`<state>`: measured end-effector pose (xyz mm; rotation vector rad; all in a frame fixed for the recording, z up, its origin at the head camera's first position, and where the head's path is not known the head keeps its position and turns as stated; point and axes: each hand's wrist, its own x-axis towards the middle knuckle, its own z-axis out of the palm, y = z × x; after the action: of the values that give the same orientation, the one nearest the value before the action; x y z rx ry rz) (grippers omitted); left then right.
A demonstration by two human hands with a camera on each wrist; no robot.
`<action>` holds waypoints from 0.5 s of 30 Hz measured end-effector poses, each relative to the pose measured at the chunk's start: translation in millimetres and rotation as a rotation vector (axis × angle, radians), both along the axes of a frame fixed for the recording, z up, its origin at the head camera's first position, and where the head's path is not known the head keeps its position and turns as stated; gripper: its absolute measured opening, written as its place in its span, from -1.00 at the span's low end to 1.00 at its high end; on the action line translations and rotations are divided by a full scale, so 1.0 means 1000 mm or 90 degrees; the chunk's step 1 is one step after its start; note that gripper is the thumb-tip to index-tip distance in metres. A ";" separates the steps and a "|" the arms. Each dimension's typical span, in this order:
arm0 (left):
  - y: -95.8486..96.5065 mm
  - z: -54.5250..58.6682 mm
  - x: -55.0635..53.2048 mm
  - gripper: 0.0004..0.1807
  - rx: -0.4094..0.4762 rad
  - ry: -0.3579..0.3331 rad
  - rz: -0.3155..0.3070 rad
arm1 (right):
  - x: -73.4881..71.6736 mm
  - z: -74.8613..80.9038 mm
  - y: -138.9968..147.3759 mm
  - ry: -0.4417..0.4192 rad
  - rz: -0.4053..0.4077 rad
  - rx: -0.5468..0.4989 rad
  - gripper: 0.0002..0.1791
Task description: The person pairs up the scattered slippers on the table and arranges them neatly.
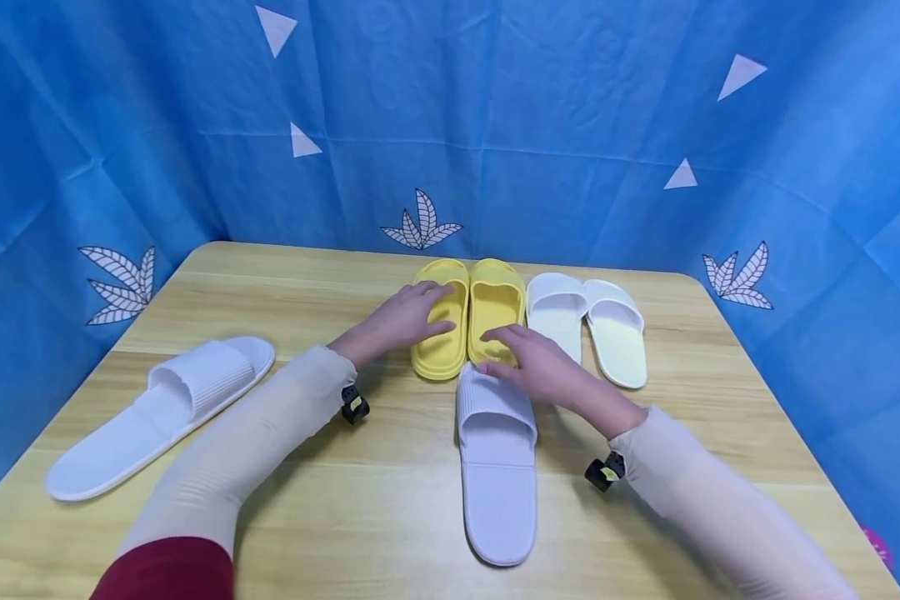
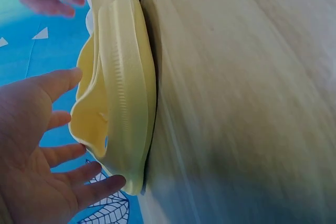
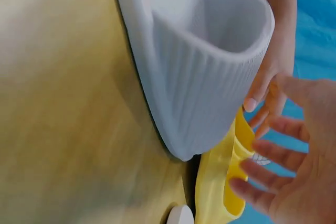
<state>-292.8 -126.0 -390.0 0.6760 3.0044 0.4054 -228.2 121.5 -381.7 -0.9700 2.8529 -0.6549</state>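
A pair of yellow slippers stands side by side near the table's back edge, the left one [image 1: 441, 360] and the right one [image 1: 497, 304]. My left hand [image 1: 408, 318] hovers over the left yellow slipper with fingers spread; in the left wrist view its fingers [image 2: 65, 154] lie right beside that slipper, and contact cannot be told. Over the right yellow slipper's heel is my right hand [image 1: 540, 367], fingers loosely apart and holding nothing. It is also above the toe of a large pale slipper [image 1: 499, 492], whose ribbed strap [image 3: 210, 82] fills the right wrist view.
Another large white slipper [image 1: 131, 433] lies slantwise on the table's left side. Two smaller white slippers, one [image 1: 557, 310] beside the yellow pair and one [image 1: 621, 346] further right, are at the back. A blue curtain [image 1: 487, 100] surrounds the wooden table [image 1: 330, 533].
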 end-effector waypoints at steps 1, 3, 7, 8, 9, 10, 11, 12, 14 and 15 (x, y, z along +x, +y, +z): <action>0.000 0.000 0.000 -0.21 0.000 -0.002 -0.003 | 0.002 -0.001 0.002 -0.007 0.022 0.000 -0.37; -0.001 -0.001 -0.001 -0.21 -0.002 -0.003 -0.005 | 0.005 -0.002 0.004 -0.015 0.065 0.007 -0.33; -0.002 -0.002 -0.001 -0.22 -0.010 -0.004 -0.005 | 0.011 -0.005 0.010 -0.004 0.131 0.013 -0.27; -0.002 -0.003 -0.001 -0.22 -0.010 -0.005 -0.005 | 0.013 -0.006 0.012 0.001 0.142 0.013 -0.27; -0.002 -0.003 -0.001 -0.22 -0.011 -0.004 -0.006 | 0.014 -0.006 0.013 0.004 0.152 0.012 -0.27; -0.002 -0.004 0.000 -0.22 -0.012 -0.004 -0.007 | 0.016 -0.007 0.015 0.006 0.164 0.009 -0.27; -0.002 -0.004 0.000 -0.22 -0.009 -0.004 -0.008 | 0.018 -0.007 0.017 0.007 0.177 0.007 -0.26; -0.002 -0.004 0.001 -0.22 -0.008 -0.003 -0.010 | 0.019 -0.007 0.018 0.008 0.186 0.008 -0.25; -0.001 -0.003 0.002 -0.23 -0.005 -0.002 -0.014 | 0.021 -0.007 0.020 0.011 0.204 0.012 -0.24; 0.000 -0.003 0.003 -0.24 -0.005 -0.003 -0.015 | 0.021 -0.007 0.021 0.013 0.209 0.015 -0.24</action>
<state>-289.7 -126.3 -393.2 0.7091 2.9890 0.3937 -207.2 142.6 -389.1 -1.4041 2.6176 -0.5780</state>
